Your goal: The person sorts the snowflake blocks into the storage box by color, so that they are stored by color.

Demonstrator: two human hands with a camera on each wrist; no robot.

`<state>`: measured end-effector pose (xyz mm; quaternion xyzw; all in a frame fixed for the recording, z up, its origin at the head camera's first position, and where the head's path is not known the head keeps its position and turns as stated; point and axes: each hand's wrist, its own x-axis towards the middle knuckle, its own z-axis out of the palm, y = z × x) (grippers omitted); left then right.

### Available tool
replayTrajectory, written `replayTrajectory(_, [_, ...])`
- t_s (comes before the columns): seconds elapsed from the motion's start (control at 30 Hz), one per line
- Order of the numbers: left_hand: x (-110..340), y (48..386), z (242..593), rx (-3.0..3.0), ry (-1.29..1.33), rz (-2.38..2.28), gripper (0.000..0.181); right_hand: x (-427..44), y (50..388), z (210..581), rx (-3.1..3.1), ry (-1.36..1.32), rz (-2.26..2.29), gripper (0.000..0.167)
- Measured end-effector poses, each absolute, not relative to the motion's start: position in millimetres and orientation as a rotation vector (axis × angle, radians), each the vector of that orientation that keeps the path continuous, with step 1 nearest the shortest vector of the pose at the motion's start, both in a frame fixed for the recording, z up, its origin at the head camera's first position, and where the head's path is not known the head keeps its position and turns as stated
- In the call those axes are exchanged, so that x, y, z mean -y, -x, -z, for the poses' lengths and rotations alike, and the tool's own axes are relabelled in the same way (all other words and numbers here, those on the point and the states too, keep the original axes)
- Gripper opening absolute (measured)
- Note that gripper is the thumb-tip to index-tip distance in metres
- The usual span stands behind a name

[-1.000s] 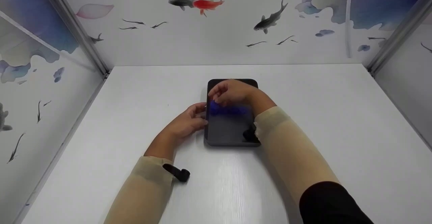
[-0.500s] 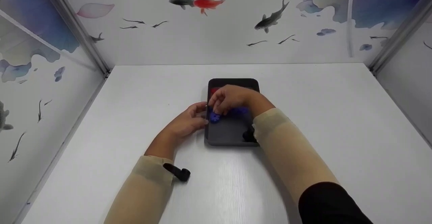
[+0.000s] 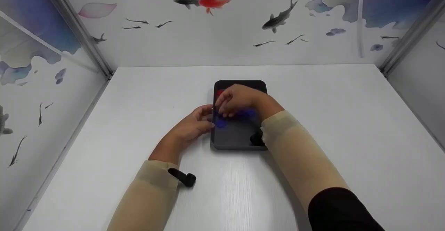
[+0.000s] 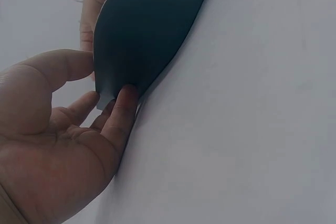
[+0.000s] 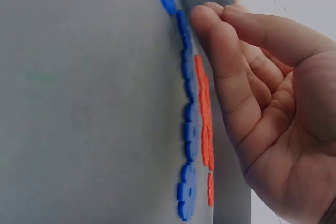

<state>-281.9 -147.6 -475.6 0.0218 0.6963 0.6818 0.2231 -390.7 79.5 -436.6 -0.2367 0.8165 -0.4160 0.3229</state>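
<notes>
A dark grey tray lies on the white table. My left hand holds its left side, with thumb and fingertips at the wall and rim. Over the tray's upper half, my right hand points its fingers down, thumb close to the index finger; nothing shows between the fingertips. In the right wrist view, blue flower-shaped discs stand in a row, with orange-red discs behind them. One blue disc lies nearer me at the tray's left side. The right hand covers part of the rows in the head view.
White panels printed with fish and petals stand behind and beside the table. The tray's nearer half shows its bare dark floor. A black strap end sticks out from the left sleeve.
My right hand came toward me, then moved slightly back. A blue disc now lies apart at the tray's left side, nearer me than the row. My left hand has stayed put.
</notes>
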Motion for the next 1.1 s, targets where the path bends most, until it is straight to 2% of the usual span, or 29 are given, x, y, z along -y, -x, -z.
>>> replayTrajectory(0.17, [146,283,476,-1.908,-0.069,-1.896,0.073,-85,389,425,-2.110,0.650,1.192,0.022])
replayTrajectory(0.37, [147,282,476,-1.887,-0.068,-1.919,0.077,-98,382,400,-2.129,0.726,1.256,0.033])
replayTrajectory(0.6, [147,282,477,-1.870,-0.058,-1.939,0.079,-131,360,378,-2.156,0.724,1.333,0.034])
replayTrajectory(0.87, [148,283,480,-1.867,-0.068,-1.948,0.079,-190,343,386,-2.198,0.778,1.388,0.037])
replayTrajectory(1.1, [147,284,480,-1.889,-0.049,-1.932,0.074,-243,335,399,-2.230,0.707,1.399,0.040])
